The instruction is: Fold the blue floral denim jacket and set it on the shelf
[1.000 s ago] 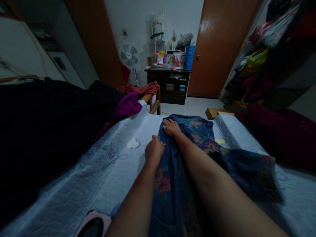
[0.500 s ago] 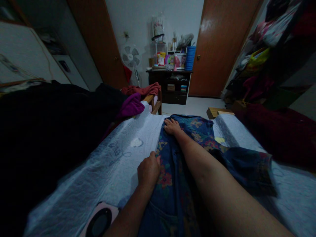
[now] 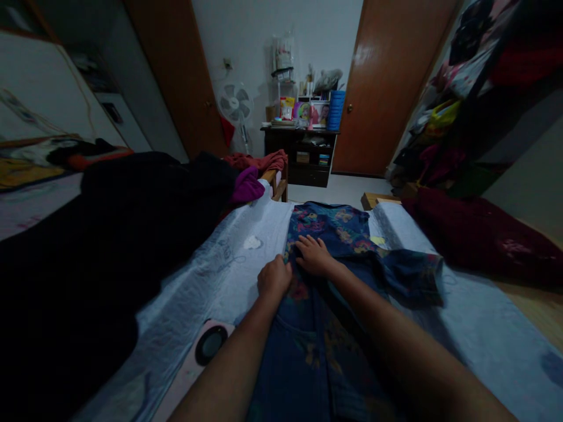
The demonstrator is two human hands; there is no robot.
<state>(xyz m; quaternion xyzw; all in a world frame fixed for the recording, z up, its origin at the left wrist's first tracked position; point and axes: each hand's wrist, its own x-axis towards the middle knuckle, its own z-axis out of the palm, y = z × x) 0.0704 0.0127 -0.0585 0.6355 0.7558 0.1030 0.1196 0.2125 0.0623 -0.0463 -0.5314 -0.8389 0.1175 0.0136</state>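
A dark blue garment with coloured flowers [image 3: 303,346] lies spread on the pale bed sheet [image 3: 231,272], one sleeve reaching out to the right. It looks like a denim jacket or shirt. My left hand [image 3: 274,278] is closed on its left edge, pinching the cloth. On the upper part of the garment my right hand [image 3: 313,255] rests flat, palm down, with its fingers apart. A pink phone [image 3: 193,363] with a round black camera ring lies on the sheet beside my left forearm.
Dark clothing [image 3: 132,234] is heaped along the left, with a purple cloth [image 3: 247,185] at its end. A maroon cloth bundle [image 3: 479,234] sits on the right. Past the bed stand a dark cabinet [image 3: 294,170] and a white fan [image 3: 236,104].
My right hand has slid back toward me along the garment, smoothing over its front. The left hand stays on the edge, and the head view has shifted slightly.
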